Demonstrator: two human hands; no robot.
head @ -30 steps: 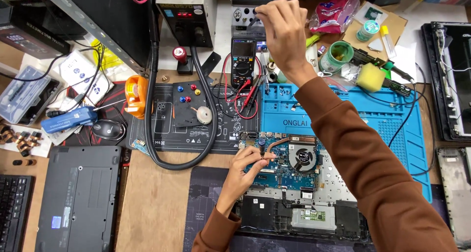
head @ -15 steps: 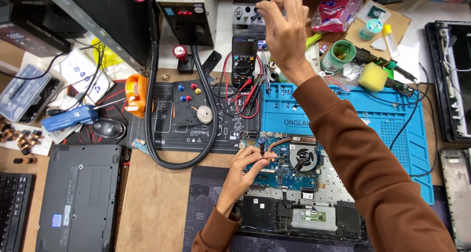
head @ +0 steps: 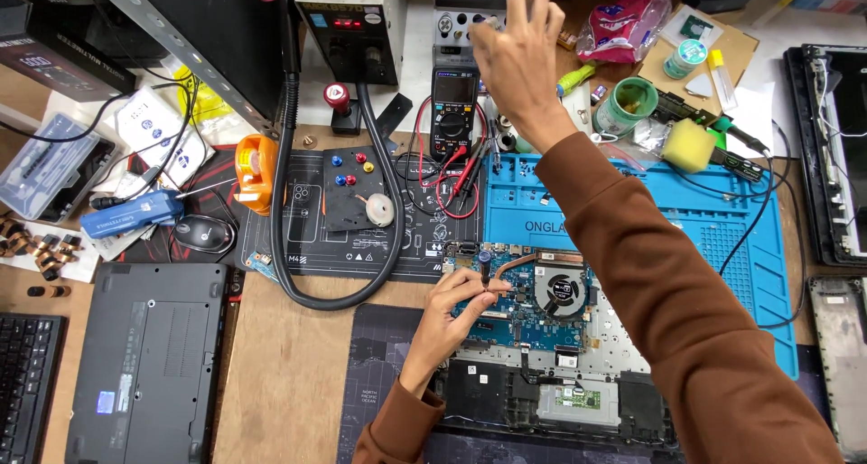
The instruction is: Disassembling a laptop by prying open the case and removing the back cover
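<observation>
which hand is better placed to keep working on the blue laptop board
Left. The left hand rests on the blue board beside the fan, pinching a small dark tool. The right hand is raised far off, at the grey unit behind the multimeter.

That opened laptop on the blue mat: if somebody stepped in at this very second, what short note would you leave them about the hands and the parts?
Left hand: holds a small screwdriver upright on the blue circuit board, beside the round fan.
Right hand: raised at the far edge of the bench, fingers at the grey box with sockets; whether it grips anything cannot be told.
Laptop: open, board and fan exposed, lying partly on the blue mat. A multimeter stands behind it.
Done: cover off, insides bared.
Left: board and fan are in place, not lifted out.
</observation>
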